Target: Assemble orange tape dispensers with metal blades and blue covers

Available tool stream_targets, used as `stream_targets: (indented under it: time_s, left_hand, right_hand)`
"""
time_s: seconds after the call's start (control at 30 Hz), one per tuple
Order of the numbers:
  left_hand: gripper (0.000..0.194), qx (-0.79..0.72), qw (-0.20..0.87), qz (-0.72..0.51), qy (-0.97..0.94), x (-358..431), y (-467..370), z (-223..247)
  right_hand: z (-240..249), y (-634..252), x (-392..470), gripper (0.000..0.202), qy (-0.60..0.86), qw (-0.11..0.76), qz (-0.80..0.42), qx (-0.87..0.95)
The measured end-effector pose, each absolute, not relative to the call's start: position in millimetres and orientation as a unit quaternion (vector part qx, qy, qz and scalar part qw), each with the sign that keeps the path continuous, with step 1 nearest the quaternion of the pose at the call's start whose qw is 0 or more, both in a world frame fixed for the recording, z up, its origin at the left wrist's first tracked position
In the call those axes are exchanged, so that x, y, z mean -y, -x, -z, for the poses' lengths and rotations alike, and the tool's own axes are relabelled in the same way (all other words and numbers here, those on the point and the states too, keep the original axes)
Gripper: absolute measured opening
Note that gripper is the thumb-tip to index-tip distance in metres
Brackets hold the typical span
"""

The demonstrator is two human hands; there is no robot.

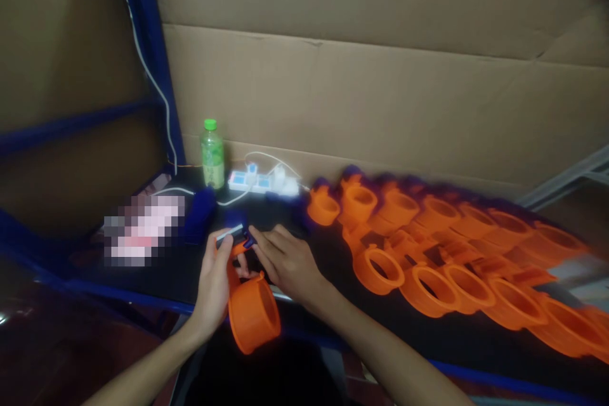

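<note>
My left hand (215, 276) is closed around the upper part of an orange cup-shaped part (252, 316), whose round, open ring hangs below the fingers. A light-coloured strip (229, 235) shows beside my left thumb. At the top of the held part sits a small dark blue piece (248, 241). My right hand (284, 261) has its fingertips bent against that blue piece, closed on it as far as can be seen. Several like orange parts (379, 270) with round rings stand in rows to the right, some with dark blue pieces behind them.
A green-capped bottle (212, 157) stands at the back left beside a white power strip (263, 184) with cables. Dark blue objects (200, 216) lie left of my hands, near a pixelated area. Cardboard (356, 101) walls the back. A blue frame post (155, 44) rises at left.
</note>
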State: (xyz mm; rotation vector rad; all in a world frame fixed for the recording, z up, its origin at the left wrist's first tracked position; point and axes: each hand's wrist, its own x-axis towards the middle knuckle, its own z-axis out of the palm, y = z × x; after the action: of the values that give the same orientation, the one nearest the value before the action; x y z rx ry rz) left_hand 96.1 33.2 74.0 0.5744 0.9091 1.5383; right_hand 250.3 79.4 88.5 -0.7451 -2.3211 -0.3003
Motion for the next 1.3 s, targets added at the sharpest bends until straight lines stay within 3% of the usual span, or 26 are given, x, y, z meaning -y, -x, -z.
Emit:
stream_targets:
  time_s: [0.2, 0.37, 0.63, 0.9, 1.03, 1.17, 1.3]
  left_hand:
    - [0.041, -0.394, 0.58, -0.669, -0.245, -35, -94, -70]
    - [0.039, -0.369, 0.62, -0.651, -0.238, -35, -96, -69]
    - [0.037, -0.332, 0.637, -0.665, -0.207, -29, -93, -81]
    - [0.037, -0.336, 0.643, -0.66, -0.196, -34, -77, -85]
    - [0.034, -0.339, 0.626, -0.663, -0.229, -32, -74, -85]
    - [0.041, -0.359, 0.64, -0.637, -0.237, -28, -69, -89]
    - [0.052, -0.39, 0.66, -0.606, -0.213, -28, -64, -93]
  right_hand:
    - [-87, -247, -74, 0.04, 0.275, 0.276, 0.181, 0.903]
    - [-88, -246, -78, 0.044, 0.274, 0.262, 0.162, 0.911]
    - [-99, -246, -78, 0.048, 0.255, 0.328, 0.133, 0.9]
    - [-118, -245, -79, 0.036, 0.238, 0.413, 0.082, 0.875]
    - [-123, -241, -78, 0.033, 0.235, 0.403, 0.062, 0.882]
    - [-132, -232, -88, 0.032, 0.2, 0.387, -0.109, 0.894]
    - [-132, -218, -111, 0.032, 0.427, 0.258, -0.127, 0.857]
